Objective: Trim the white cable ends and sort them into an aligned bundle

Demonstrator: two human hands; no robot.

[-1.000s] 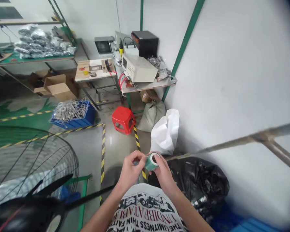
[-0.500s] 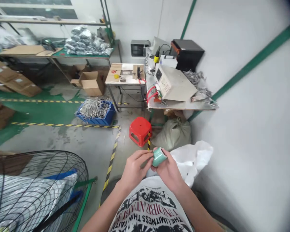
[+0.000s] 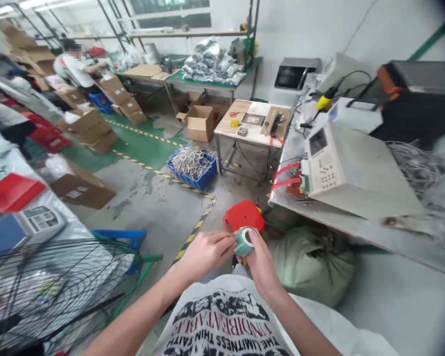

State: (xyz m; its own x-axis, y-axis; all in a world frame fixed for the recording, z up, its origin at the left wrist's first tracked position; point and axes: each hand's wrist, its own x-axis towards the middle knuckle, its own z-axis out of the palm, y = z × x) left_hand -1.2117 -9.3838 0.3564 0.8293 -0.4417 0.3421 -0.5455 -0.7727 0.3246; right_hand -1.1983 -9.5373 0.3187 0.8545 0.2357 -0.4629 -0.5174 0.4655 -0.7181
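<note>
A roll of green tape [image 3: 242, 244] with a white core is held in front of my chest. My right hand [image 3: 260, 261] wraps round its right side, thumb near the core. At its left edge, my left hand [image 3: 210, 251] has its fingers pinched together against the tape; whether a loose tape end lies between them is too small to tell. A red stool [image 3: 246, 213] stands on the floor just beyond both hands.
To the right, a bench [image 3: 282, 195] carries a beige instrument [image 3: 328, 168]; a stuffed sack [image 3: 315, 267] sits below it. A blue crate [image 3: 203, 179] of cables lies ahead. A wire fan guard [image 3: 77, 287] stands at left. Another person [image 3: 76, 69] works far left.
The view has moved forward and swung left, bringing the bench and stool nearer. The tape roll has turned so its white core shows. Both hands still hold it.
</note>
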